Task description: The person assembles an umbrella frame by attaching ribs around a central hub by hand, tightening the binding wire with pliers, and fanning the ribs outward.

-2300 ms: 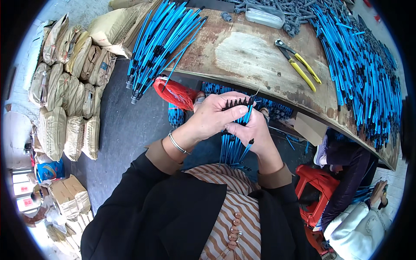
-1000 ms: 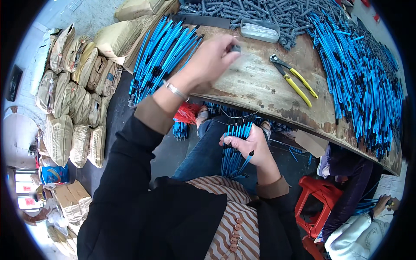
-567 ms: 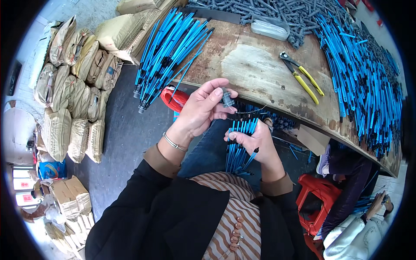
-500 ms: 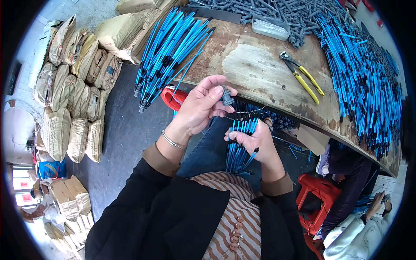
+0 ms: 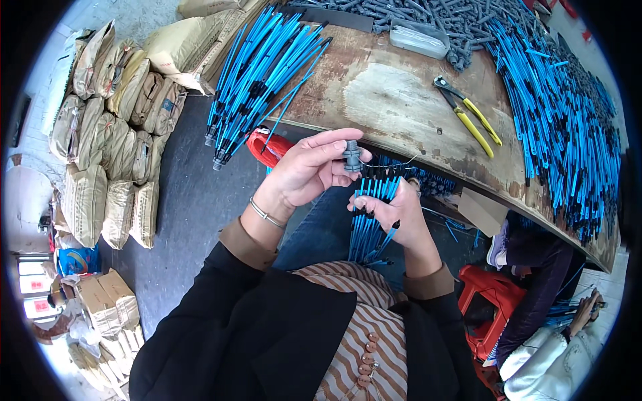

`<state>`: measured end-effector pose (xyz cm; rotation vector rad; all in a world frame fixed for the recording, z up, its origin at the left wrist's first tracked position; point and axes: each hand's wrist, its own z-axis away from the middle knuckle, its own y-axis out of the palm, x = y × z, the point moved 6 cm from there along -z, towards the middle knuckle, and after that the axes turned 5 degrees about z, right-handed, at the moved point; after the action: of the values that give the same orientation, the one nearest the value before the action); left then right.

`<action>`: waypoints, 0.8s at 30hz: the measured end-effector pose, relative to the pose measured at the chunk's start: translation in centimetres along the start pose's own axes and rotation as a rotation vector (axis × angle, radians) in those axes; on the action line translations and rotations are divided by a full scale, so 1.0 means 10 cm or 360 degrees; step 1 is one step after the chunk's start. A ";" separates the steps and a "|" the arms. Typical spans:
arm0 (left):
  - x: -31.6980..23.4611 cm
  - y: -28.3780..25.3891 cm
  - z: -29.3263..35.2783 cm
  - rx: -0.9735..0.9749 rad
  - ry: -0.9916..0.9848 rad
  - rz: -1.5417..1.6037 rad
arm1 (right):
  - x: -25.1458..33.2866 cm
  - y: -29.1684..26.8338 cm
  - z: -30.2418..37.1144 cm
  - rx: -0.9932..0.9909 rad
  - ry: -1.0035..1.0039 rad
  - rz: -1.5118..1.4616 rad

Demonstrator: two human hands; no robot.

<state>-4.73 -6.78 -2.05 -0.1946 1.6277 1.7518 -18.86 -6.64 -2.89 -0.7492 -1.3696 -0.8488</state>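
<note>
My left hand [image 5: 304, 171] is closed, pinching a grey ribbed plastic fitting [image 5: 352, 159] between thumb and fingers, its threaded end pointing up. A thin wire or thread [image 5: 394, 166] runs rightward from beside the fitting toward the table edge. Just below and to the right, my right hand [image 5: 405, 217] grips a bundle of thin blue tubes with black parts [image 5: 364, 239]. Their blue ends stick up above my thumb, and the rest hangs down over my lap. The fitting and the bundle are close together but apart.
On the wooden table [image 5: 401, 100] lie yellow-handled pliers [image 5: 469, 117], piles of blue tubes [image 5: 558, 127], grey fittings [image 5: 435, 15] and a clear tray [image 5: 418, 40]. More blue tubes [image 5: 267, 73] overhang its left end. A red stool [image 5: 491, 304] and another person's legs [image 5: 545, 267] are at right.
The grey fitting has turned more upright in my left hand, and that hand sits slightly lower. My right hand keeps the tube bundle in nearly the same place.
</note>
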 end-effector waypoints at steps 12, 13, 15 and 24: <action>-0.03 -0.05 -0.01 0.0058 0.0093 0.0026 | 0.05 -0.02 0.00 -0.0100 -0.0059 -0.0064; -0.03 -0.08 -0.01 0.0057 0.0095 0.0027 | 0.05 -0.02 0.00 -0.0098 -0.0058 -0.0063; -0.03 -0.16 0.00 0.0036 0.0099 -0.0024 | 0.04 -0.01 -0.01 -0.0070 -0.0055 -0.0034; -0.01 -0.13 0.02 0.0013 0.0119 -0.0053 | 0.01 -0.01 -0.02 -0.0098 -0.0043 0.0038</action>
<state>-3.83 -6.74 -3.00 -0.2848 1.6751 1.7314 -18.90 -6.86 -2.81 -0.8258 -1.3610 -0.8680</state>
